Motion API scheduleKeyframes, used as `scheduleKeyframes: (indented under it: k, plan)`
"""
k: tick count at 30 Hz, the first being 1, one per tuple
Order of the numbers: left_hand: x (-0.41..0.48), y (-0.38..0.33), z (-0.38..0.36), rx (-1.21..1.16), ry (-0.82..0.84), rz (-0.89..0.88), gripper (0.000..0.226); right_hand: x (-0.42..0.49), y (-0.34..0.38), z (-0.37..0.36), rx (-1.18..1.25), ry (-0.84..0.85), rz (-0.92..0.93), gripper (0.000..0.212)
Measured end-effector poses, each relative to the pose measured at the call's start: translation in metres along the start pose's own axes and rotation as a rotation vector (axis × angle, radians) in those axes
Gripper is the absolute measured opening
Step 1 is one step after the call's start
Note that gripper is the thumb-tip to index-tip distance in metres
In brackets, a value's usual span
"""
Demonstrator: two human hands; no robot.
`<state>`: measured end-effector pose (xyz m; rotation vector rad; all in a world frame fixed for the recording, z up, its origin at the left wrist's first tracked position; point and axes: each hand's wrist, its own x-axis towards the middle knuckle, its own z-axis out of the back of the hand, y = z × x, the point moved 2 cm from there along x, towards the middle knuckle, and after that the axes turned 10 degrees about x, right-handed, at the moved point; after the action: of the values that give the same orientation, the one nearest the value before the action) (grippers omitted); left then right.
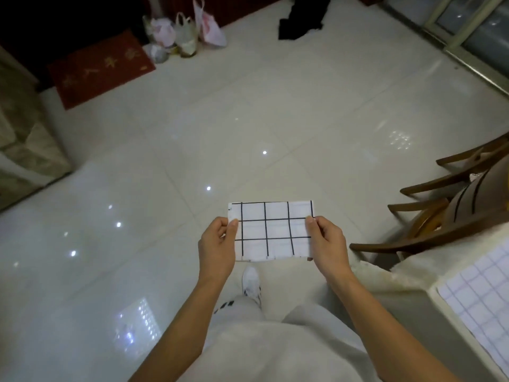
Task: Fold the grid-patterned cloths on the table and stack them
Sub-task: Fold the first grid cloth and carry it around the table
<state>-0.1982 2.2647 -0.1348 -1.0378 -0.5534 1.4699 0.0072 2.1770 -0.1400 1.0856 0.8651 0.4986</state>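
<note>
We see a folded white rectangular cloth with black grid lines [271, 232] held in the air above the glossy pale tiled floor [192, 139]; the left hand [217, 244] pinches its left edge; the right hand [327, 241] pinches its right edge; at far right a second, pale grid-patterned cloth [479, 293] lies on the cream-covered table [399, 274], beside a brown wooden chair [429, 216].

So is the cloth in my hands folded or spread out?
Folded: the cloth is a small flat rectangle, pinched at its side edges by the left hand and right hand.
</note>
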Motion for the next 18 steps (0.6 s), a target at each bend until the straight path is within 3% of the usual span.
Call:
scheduleKeyframes:
  k: [8, 18]
  plan:
    - [0.103, -0.077, -0.041, 0.045, 0.193, -0.118, 0.030, 0.071, 0.036, 0.015, 0.090, -0.218, -0.035, 0.045]
    - [0.170, -0.164, -0.158, 0.084, 0.420, -0.217, 0.029, 0.142, 0.055, 0.094, 0.142, -0.460, -0.066, 0.044]
